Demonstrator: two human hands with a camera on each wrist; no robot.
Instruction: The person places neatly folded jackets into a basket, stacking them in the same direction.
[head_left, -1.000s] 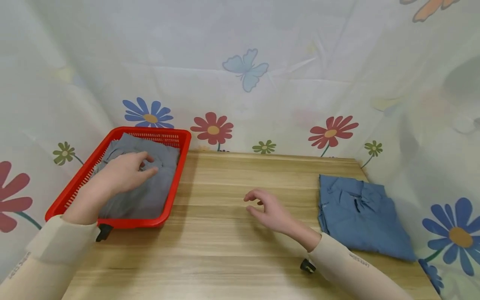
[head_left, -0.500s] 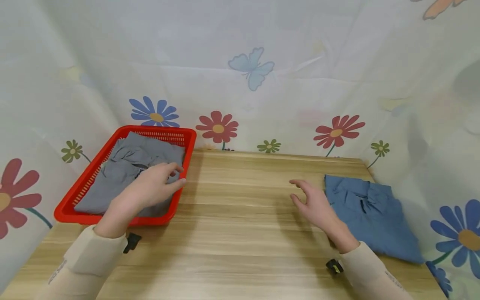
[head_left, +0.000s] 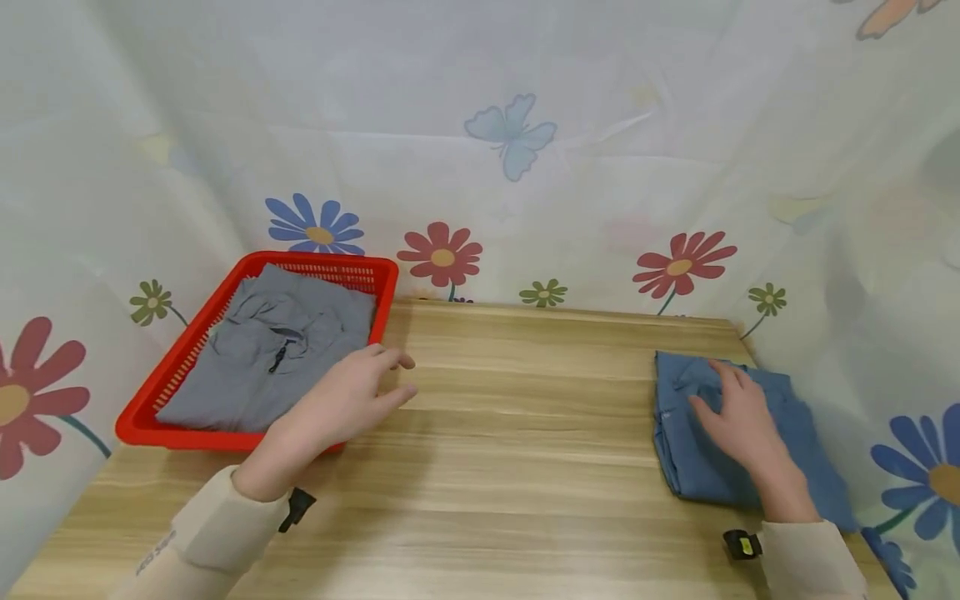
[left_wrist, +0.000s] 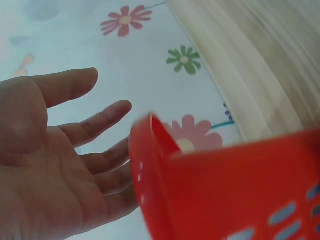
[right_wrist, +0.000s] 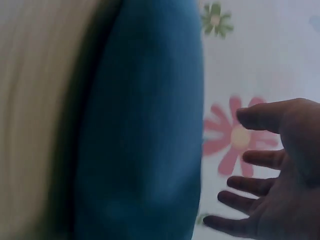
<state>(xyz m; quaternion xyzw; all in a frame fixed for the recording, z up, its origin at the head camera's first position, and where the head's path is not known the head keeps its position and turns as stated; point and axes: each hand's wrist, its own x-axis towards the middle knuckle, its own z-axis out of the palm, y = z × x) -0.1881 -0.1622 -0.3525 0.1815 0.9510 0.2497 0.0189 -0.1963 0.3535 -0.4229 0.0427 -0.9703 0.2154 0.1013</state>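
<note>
A folded grey garment (head_left: pixel 232 375) with a small dark zipper lies in the red basket (head_left: pixel 142 429) on the left. My left hand (head_left: pixel 341 400) is over the basket's right rim, fingers spread and relaxed, holding nothing; the left wrist view shows the palm and loose fingers beside the red rim (left_wrist: pixel 150 175). On the right lies a folded blue garment (head_left: pixel 697 475). Above it hovers my right hand (head_left: pixel 750 421), thumb and fingers apart; the right wrist view shows a gap between these fingers and the blue cloth (right_wrist: pixel 142 130). Part of the blue garment is hidden under the hand.
The wooden table (head_left: pixel 525 450) stretches between the basket and the blue garment. A white curtain (head_left: pixel 570 200) printed with flowers and a butterfly stands behind and along both sides. Small black devices (head_left: pixel 741 544) are strapped at the wrists.
My right hand has moved right, from over the bare table to above the blue garment. The left hand has shifted right, from over the grey garment to the basket's right rim.
</note>
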